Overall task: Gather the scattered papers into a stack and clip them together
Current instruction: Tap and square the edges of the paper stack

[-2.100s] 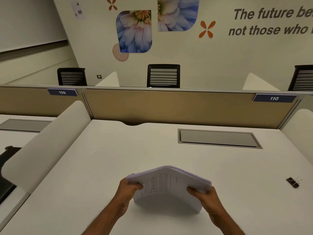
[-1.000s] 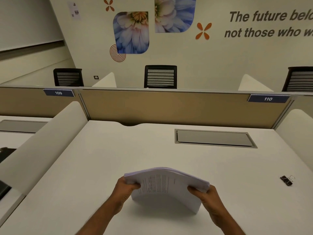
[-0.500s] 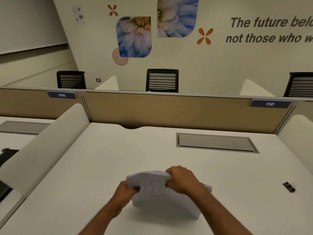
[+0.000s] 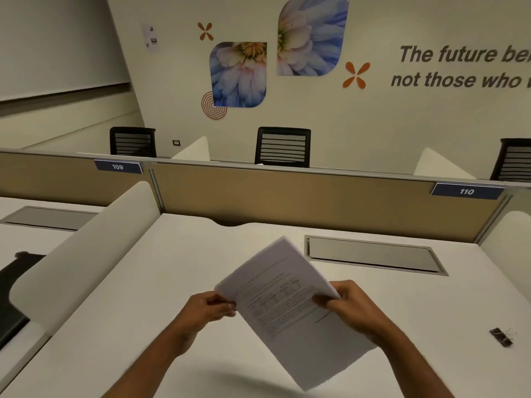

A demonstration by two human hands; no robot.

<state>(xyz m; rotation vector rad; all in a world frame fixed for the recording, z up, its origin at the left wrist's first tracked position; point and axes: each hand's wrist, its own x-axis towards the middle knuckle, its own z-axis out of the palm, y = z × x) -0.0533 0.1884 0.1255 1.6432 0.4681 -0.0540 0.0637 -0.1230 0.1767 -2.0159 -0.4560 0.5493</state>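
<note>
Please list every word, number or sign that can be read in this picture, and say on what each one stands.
"The future be..." / "not those who..." on the back wall lettering, cut off at the picture's edge.
"109" on the left blue partition tag.
"110" on the right blue partition tag.
Printed lines on the paper stack: too blurred to read.
Small wall notice: too small to read.

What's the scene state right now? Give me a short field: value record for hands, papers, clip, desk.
left hand: grips the left edge of the paper stack
right hand: grips the right edge of the same stack
paper stack: gathered, lifted off the desk, turned diagonally, printed side up
binder clip: black, lying on the desk to the right, apart from both hands, not on the papers
desk: white, grey cable hatch beyond the stack
task status: papers stacked, clipping not yet done
</note>
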